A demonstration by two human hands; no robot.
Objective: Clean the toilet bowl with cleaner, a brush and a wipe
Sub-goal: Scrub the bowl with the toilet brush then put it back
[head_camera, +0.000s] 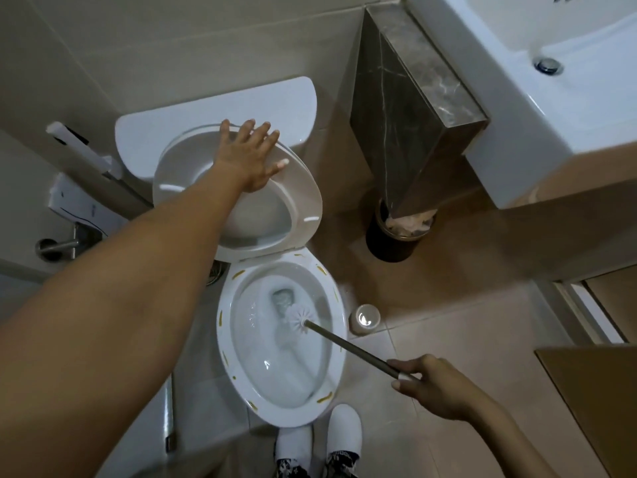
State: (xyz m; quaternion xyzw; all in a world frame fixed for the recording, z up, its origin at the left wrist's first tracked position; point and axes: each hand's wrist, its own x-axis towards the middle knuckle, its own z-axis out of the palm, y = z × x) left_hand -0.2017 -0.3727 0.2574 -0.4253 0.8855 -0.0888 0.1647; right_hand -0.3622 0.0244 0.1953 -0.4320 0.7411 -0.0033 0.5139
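Toilet bowl [281,343]: white glazed ceramic, oval, lower centre of frame; foamy water inside, yellow-brown dabs spaced along rim. Brush [339,343]: round white bristle head inside bowl, straight dark handle slanting toward lower right. Right hand [429,384]: fingers curled round handle end. Left hand [253,155]: fingers spread, straight, resting on raised seat and lid [303,198], smooth white plastic, upper centre. Cistern [213,113] behind. Small white cylindrical holder [366,319] on beige floor tile, right of bowl. Dark round bin [396,236] above it.
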